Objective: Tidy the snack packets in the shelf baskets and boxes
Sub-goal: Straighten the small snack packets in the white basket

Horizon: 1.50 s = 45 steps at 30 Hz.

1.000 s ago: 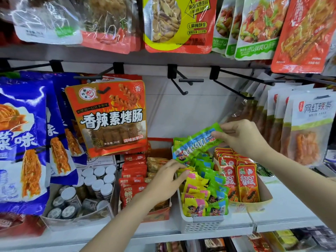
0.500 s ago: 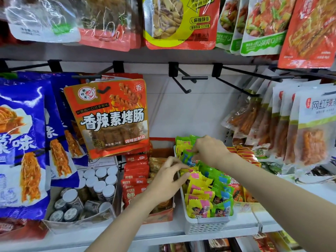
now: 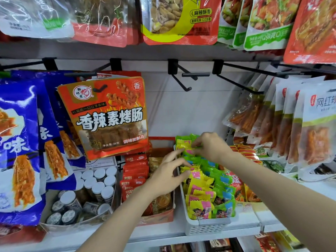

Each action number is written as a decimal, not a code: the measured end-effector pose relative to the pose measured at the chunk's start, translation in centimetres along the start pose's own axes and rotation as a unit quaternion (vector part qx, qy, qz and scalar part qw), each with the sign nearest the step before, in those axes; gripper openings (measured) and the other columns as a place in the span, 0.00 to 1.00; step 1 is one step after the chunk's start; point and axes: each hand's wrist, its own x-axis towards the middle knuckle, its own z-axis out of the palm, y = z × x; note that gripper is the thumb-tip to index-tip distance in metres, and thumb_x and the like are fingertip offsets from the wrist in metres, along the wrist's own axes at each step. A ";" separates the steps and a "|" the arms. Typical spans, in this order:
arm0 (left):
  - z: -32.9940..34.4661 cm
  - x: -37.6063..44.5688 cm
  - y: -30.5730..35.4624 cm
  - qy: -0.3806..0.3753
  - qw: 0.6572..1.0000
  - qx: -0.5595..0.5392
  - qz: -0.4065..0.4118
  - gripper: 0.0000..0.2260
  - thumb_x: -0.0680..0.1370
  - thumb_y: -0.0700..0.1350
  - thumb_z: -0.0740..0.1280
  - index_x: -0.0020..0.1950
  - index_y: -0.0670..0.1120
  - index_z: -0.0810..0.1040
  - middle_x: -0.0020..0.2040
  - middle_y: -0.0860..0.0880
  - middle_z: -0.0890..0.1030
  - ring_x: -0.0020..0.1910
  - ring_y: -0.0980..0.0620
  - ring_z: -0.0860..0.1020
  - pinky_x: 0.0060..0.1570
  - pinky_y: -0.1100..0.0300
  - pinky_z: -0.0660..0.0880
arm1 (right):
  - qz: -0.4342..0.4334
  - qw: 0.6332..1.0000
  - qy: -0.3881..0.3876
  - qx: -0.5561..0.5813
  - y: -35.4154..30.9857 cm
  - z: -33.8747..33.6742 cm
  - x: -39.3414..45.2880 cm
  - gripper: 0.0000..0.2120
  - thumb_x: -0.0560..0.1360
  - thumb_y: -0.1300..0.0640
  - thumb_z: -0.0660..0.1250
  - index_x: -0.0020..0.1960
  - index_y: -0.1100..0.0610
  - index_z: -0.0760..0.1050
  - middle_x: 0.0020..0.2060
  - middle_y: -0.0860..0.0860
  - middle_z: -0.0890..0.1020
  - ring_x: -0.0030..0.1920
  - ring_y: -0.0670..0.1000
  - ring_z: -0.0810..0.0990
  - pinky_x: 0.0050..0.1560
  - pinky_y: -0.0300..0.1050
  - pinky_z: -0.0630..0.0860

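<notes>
White slotted basket [image 3: 203, 227], lower shelf, centre — yellow and green snack packets [image 3: 201, 202] stood in rows. Right hand [image 3: 211, 145] at the far end, fingertips pinched on a yellow packet [image 3: 183, 144]; left hand [image 3: 166, 177] half-open, fingers braced against the row's left side, gripping nothing. Step: straightening the far packets. Next: press them upright, level with the row.

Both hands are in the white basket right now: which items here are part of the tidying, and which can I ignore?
In play:
- white basket
- yellow and green packets
- left hand, right hand
- red packets in the cardboard box

Ignore:
- hanging orange bag
- blue bags
- white-capped jars
- empty hooks
</notes>
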 end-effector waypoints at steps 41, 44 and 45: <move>1.0 0.4 -0.6 0.031 0.999 0.015 -0.020 0.20 0.78 0.58 0.64 0.64 0.47 0.76 0.61 0.55 0.74 0.64 0.59 0.72 0.66 0.59 0.69 | 0.080 0.996 0.009 -0.042 -1.5 2.0 2.6 0.14 0.75 0.46 0.70 0.56 0.52 0.80 0.56 0.53 0.77 0.61 0.56 0.73 0.62 0.53 0.70; 1.3 0.1 -0.7 0.043 0.999 0.002 -0.029 0.18 0.79 0.56 0.65 0.65 0.48 0.76 0.62 0.55 0.75 0.64 0.59 0.72 0.66 0.60 0.68 | 0.028 0.992 0.065 0.104 -0.7 -0.2 2.1 0.09 0.76 0.54 0.70 0.52 0.59 0.77 0.45 0.54 0.80 0.48 0.56 0.78 0.50 0.46 0.73; 1.5 0.1 -0.7 0.046 0.999 0.004 -0.029 0.17 0.79 0.55 0.65 0.65 0.48 0.77 0.62 0.55 0.75 0.63 0.59 0.72 0.65 0.62 0.68 | 0.008 0.990 0.079 0.119 -0.4 -1.1 1.9 0.09 0.77 0.55 0.69 0.52 0.60 0.76 0.44 0.55 0.81 0.45 0.57 0.79 0.46 0.46 0.71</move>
